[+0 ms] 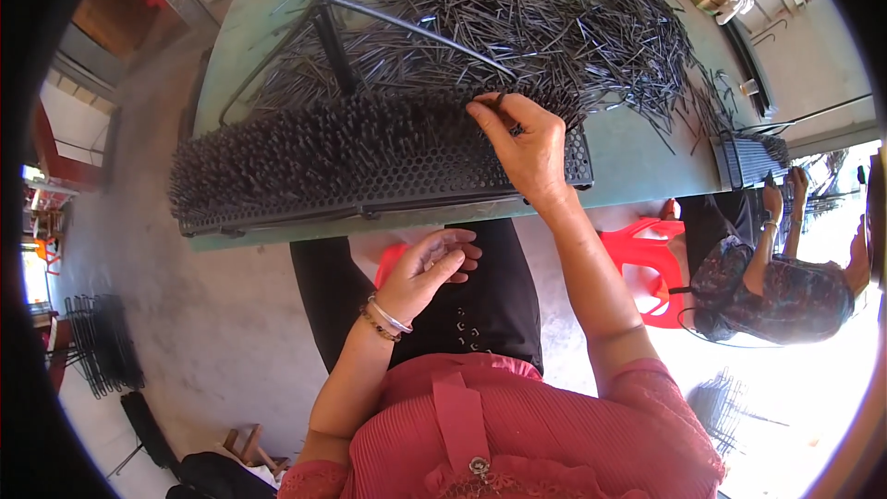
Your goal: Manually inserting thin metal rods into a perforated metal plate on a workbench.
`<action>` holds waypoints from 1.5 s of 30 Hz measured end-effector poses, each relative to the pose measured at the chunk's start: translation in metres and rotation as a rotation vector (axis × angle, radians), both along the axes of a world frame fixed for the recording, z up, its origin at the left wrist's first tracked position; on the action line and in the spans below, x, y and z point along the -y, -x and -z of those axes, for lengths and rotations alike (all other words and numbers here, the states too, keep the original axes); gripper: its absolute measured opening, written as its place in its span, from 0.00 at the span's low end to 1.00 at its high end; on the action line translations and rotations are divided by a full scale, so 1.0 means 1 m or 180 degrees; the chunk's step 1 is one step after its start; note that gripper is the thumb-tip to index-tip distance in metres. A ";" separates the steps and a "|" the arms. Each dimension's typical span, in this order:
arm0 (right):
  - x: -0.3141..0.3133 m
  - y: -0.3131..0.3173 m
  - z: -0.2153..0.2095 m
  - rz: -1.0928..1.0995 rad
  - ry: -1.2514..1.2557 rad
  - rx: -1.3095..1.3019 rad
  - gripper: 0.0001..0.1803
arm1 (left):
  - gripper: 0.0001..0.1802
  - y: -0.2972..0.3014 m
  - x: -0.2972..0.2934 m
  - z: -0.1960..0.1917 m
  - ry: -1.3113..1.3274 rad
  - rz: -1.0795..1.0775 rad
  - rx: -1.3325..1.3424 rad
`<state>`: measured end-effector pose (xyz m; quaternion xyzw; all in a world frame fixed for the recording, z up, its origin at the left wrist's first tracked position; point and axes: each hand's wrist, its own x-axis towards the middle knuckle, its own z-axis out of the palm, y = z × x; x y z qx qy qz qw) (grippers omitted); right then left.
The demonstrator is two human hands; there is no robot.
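Pin [499, 103] pinched in raised right hand [527, 150] fingers

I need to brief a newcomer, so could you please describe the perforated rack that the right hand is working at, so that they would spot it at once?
Start at the green table heaped with loose dark metal pins. Along its near edge lies a long black perforated rack, with the right hand at its right end. Unlike the loose heap behind, its pins stand upright in holes.

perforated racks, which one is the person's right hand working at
The big pin-filled rack right in front, under the right hand; the other rack sits by the co-worker.
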<state>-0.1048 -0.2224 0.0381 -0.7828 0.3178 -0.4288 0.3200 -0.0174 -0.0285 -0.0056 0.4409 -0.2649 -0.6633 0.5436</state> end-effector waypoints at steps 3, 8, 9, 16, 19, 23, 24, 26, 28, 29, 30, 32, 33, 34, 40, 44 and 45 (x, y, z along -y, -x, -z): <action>0.000 0.000 0.001 -0.0161 0.0511 -0.0148 0.09 | 0.18 -0.003 -0.004 -0.002 -0.0071 -0.0110 0.0099; -0.003 -0.001 -0.007 -0.0095 -0.0030 -0.0176 0.08 | 0.17 -0.010 -0.008 -0.001 -0.0094 -0.0250 0.0112; -0.003 -0.001 -0.006 -0.0102 -0.0028 -0.0180 0.08 | 0.17 -0.010 -0.009 0.000 -0.0079 -0.0276 0.0108; -0.002 -0.005 0.003 -0.0179 0.0633 -0.0180 0.13 | 0.16 -0.011 -0.013 -0.001 -0.0160 -0.0362 0.0047; -0.002 -0.006 0.009 -0.0035 0.0868 -0.0175 0.18 | 0.16 -0.012 -0.016 -0.002 -0.0138 -0.0443 0.0002; -0.005 -0.006 0.013 0.0178 0.1019 -0.0026 0.25 | 0.13 -0.018 -0.021 -0.012 0.0225 -0.1034 0.0539; -0.006 -0.005 0.014 0.0218 0.0945 0.0025 0.26 | 0.12 -0.019 -0.023 -0.019 0.0340 -0.1252 0.0795; -0.003 -0.004 0.013 0.0181 0.1393 -0.0170 0.25 | 0.12 -0.030 -0.028 -0.036 0.0452 -0.1521 0.0909; -0.004 -0.001 0.013 0.0122 0.1427 -0.0199 0.18 | 0.11 -0.041 -0.032 -0.061 0.0524 -0.1691 0.1051; -0.004 -0.001 0.015 0.0136 0.1468 -0.0167 0.16 | 0.10 -0.051 -0.032 -0.072 0.0564 -0.1746 0.1245; -0.006 0.000 0.016 0.0125 0.1390 -0.0166 0.14 | 0.09 -0.061 -0.030 -0.083 0.0649 -0.1834 0.1463; -0.005 0.001 0.014 -0.0067 0.1400 -0.0192 0.14 | 0.08 -0.087 -0.024 -0.110 0.0677 -0.2102 0.1897; -0.005 0.002 0.014 -0.0091 0.1380 -0.0236 0.14 | 0.07 -0.102 -0.019 -0.121 0.0636 -0.2265 0.2091; -0.005 0.002 0.012 -0.0073 0.1357 -0.0268 0.14 | 0.08 -0.118 -0.013 -0.130 0.0640 -0.2327 0.2335; -0.016 0.021 0.007 0.0414 0.0921 0.0244 0.15 | 0.17 -0.243 0.067 -0.148 0.0173 -0.1901 0.3294; -0.015 0.071 0.029 0.1236 -0.0580 0.0799 0.13 | 0.42 -0.307 0.148 -0.120 -0.0366 0.0013 0.5102; -0.011 0.084 0.036 0.1461 -0.0589 0.0888 0.13 | 0.48 -0.318 0.171 -0.102 -0.0772 0.0402 0.4993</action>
